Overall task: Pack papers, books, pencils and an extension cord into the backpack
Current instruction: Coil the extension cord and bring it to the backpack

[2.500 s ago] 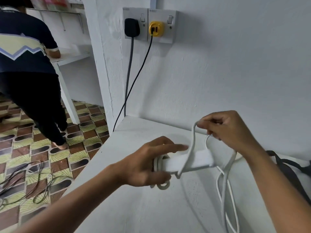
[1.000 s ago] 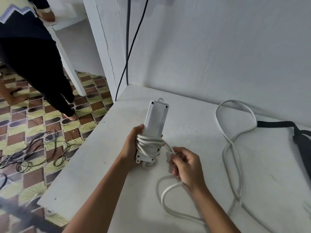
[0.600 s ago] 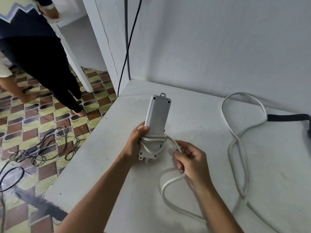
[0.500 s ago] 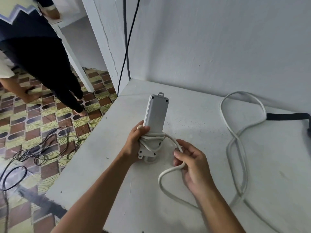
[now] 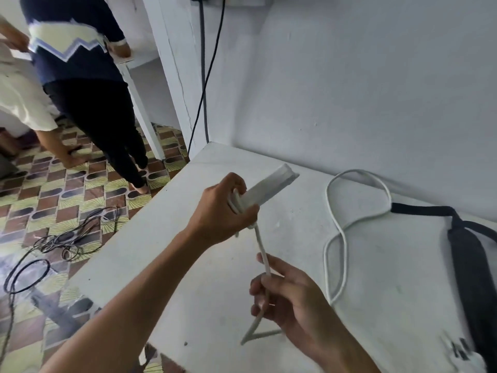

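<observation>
The extension cord's socket block [image 5: 266, 188] is being held above the white worktop [image 5: 166, 254] by the left hand [image 5: 223, 211], whose fingers are curling round its lower end and the turns of white cable already wound there. A moment ago the block was standing upright with the right hand close beside it; now it is tilting up and to the right, and the right hand [image 5: 290, 300] is gripping the cable [image 5: 262, 251] lower down, drawing it taut between the two hands. That is looking like a turn being tightened, so the winding is advancing, though much cable is still lying loose in loops [image 5: 347, 232] on the worktop. The block is a smooth, pale grey plastic bar; the cable is round, glossy and springy. A black woven backpack strap [image 5: 468, 265] is lying at the right edge.
</observation>
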`<control>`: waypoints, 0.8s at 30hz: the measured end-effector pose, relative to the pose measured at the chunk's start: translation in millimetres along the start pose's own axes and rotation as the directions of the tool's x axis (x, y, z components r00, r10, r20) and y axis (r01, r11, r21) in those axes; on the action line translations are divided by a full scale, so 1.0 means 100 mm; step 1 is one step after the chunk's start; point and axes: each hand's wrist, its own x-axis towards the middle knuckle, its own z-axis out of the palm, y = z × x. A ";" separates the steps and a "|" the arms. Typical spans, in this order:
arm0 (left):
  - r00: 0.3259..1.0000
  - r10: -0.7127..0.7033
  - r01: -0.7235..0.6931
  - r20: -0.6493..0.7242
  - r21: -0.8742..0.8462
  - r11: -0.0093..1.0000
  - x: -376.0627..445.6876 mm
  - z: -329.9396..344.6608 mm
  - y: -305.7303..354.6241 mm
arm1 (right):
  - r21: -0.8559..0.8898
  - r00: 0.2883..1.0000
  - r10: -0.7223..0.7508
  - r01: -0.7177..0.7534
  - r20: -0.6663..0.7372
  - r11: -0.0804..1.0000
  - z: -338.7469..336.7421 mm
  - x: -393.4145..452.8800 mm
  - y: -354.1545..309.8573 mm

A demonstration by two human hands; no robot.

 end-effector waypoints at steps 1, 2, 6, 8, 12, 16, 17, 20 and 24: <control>0.997 0.080 -0.079 -0.008 0.115 0.990 0.01 0.00 0.04 | -0.096 1.000 -0.001 0.001 0.005 0.995 0.00 -0.06 -0.04; 0.988 0.156 -0.152 0.003 0.231 0.961 0.03 0.01 0.04 | -0.181 1.000 0.006 -0.001 0.024 0.984 0.00 -0.12 -0.09; 0.919 0.333 -0.393 0.211 0.421 0.817 0.05 0.03 -0.04 | -0.462 0.997 -0.078 0.074 0.010 0.884 -0.02 -0.36 -0.27; 0.849 0.409 -0.521 0.334 0.399 0.755 -0.02 0.05 -0.03 | -0.592 0.972 -0.235 0.187 -0.004 0.784 -0.09 -0.40 -0.39; 0.734 0.501 -0.658 0.459 0.297 0.692 -0.13 0.10 0.24 | -0.907 0.799 -0.547 0.391 0.250 0.155 -0.21 -0.48 -0.83; 0.757 0.449 -0.564 0.474 0.128 0.816 -0.27 0.06 0.51 | -0.903 0.674 -0.641 0.424 0.369 -0.074 -0.28 -0.47 -1.28; 0.762 0.452 -0.524 0.464 0.032 0.851 -0.30 0.05 0.58 | -0.896 0.676 -0.636 0.442 0.371 -0.053 -0.27 -0.43 -1.35; 0.800 0.516 -0.459 0.306 -0.241 0.855 -0.36 0.09 0.72 | -0.889 0.775 -0.564 0.433 0.285 0.146 -0.32 -0.25 -1.59; 0.924 0.340 -0.214 0.176 -0.500 0.839 -0.44 0.17 0.88 | -0.778 0.888 -0.416 0.398 0.195 0.486 -0.42 -0.03 -1.53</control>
